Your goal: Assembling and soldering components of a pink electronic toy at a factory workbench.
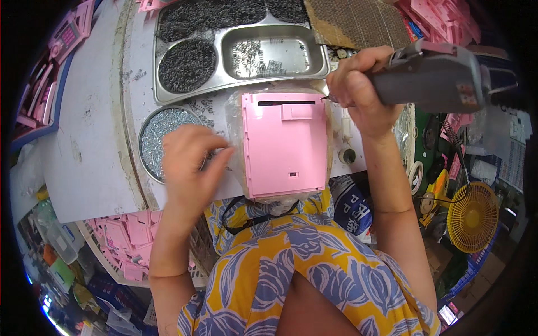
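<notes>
A pink rectangular plastic casing (286, 148) lies in front of me on a clear plastic wrap, with a dark slot near its far edge and a small square opening near its front. My right hand (364, 89) is wrapped round a dark grey electric screwdriver (428, 81), whose bit is at the casing's far right corner. Slightly blurred, my left hand (193, 162) hovers over the right side of a round dish of small silvery screws (162, 131). Its thumb and forefinger come together near the casing's left edge; anything between them is too small to make out.
Behind the casing stands a metal tray (241, 81) of dark small parts, with brown cardboard (358, 25) beside it. A crate of pink parts (126, 238) sits below the table's left front edge. To the right is a yellow fan (472, 217).
</notes>
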Tool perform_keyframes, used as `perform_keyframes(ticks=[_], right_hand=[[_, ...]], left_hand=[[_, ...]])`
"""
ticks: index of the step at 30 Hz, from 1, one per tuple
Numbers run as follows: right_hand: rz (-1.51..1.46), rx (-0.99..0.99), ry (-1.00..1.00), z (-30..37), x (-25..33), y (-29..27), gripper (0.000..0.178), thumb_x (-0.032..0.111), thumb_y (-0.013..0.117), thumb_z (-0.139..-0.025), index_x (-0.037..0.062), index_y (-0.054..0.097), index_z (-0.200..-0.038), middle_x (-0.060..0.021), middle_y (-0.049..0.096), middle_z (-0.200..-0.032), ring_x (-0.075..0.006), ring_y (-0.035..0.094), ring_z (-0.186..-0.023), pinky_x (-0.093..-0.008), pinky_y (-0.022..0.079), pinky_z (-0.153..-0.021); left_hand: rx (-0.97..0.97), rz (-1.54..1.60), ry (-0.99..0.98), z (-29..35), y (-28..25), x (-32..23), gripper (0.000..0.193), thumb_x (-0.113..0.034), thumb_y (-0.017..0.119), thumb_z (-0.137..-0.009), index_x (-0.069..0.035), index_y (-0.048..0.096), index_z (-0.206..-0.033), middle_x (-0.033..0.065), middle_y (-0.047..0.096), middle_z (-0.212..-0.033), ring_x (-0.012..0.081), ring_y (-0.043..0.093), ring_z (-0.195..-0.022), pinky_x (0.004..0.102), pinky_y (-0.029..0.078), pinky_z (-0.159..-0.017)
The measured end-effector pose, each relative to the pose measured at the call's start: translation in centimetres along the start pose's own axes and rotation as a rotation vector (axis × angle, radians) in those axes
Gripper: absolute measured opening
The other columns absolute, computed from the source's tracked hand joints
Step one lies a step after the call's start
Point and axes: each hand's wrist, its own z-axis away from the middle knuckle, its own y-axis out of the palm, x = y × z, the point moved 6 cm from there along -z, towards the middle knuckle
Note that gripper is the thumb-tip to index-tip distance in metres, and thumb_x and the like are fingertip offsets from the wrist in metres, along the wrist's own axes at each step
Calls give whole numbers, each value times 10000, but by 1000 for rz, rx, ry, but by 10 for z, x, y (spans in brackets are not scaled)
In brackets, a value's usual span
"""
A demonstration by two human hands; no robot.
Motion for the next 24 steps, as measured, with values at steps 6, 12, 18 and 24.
perform_keyframes(ticks=[6, 12, 18, 24], right_hand=[[-421, 157, 42, -23, 70, 39, 223, 305, 602, -1016, 174, 558, -1191, 71, 494, -640, -83, 468, -542, -282, 434, -549], [-421, 176, 165, -13, 61, 70, 241, 357, 648, -1005, 189, 517, -1116, 66, 505, -627, -89, 485, -504, -277, 460, -544], [-439, 224, 166, -20, 50, 94, 208, 305, 625, -1014, 174, 515, -1132, 46, 491, -620, -109, 464, -505, -292, 421, -525], [-340, 136, 22, -40, -1, 93, 131, 87, 527, -986, 106, 499, -1113, -10, 441, -632, -133, 390, -521, -336, 391, -519]], left_hand=[[-16, 164, 125, -19, 41, -36, 193, -64, 786, -763, -94, 714, -939, 30, 632, -857, 213, 593, -792, 366, 371, -796], [-46, 199, 96, -12, 39, -29, 166, -110, 786, -791, -127, 704, -935, -3, 605, -831, 186, 584, -783, 368, 346, -793], [-120, 81, 24, 0, 22, -16, 220, -133, 816, -753, -101, 710, -943, 33, 626, -911, 219, 588, -849, 385, 352, -852], [52, -443, -248, 14, -24, 40, 201, -187, 791, -792, -125, 724, -971, 25, 619, -978, 242, 562, -1003, 420, 333, -932]])
